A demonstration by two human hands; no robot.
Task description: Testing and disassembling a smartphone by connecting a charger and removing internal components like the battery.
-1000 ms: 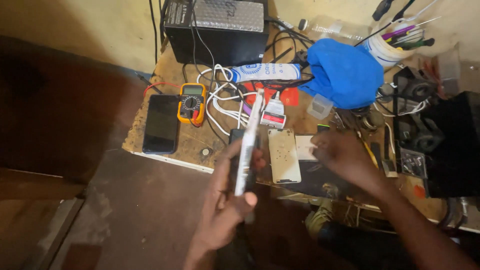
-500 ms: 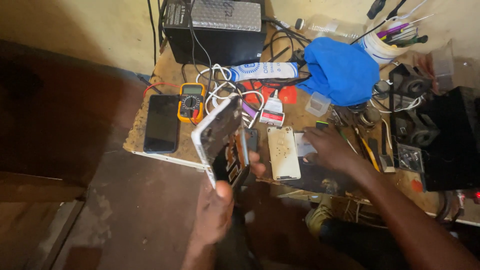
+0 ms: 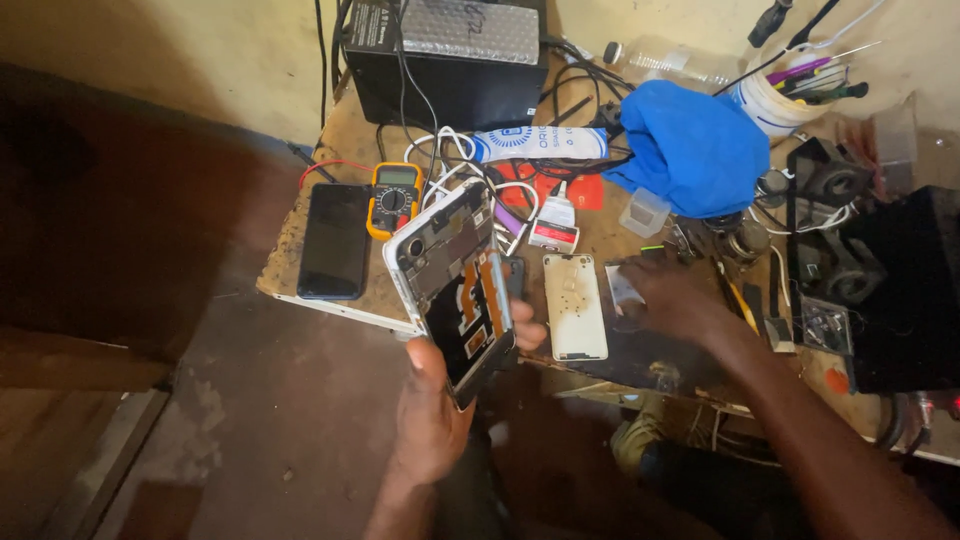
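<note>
A: What does the left hand (image 3: 432,410) hold?

B: An opened phone (image 3: 455,285), back cover off, its inner plate and orange flex strips facing the viewer. Thumb on the near edge, fingers curled round the far side, it is gripped by the rims only, probably to keep skin off the exposed parts. It is raised off the counter (image 3: 330,150) and tilted, its top toward 11 o'clock.

A: And the right hand (image 3: 672,296)?

B: It rests palm down at 3 o'clock of the phone, fingers spread and loosely open over a small pale piece (image 3: 622,290) on a dark mat; whether it pinches anything I cannot tell.

A: What lies about?

B: A white back cover (image 3: 575,306) lies flat between the two hands, within easy reach. At 9 o'clock, a black phone (image 3: 333,240) lies screen up beside a yellow multimeter (image 3: 393,198). At 12 o'clock, a black box (image 3: 445,50); at 1 o'clock, a blue cloth (image 3: 695,145) and a white cup of tools (image 3: 775,100).
</note>
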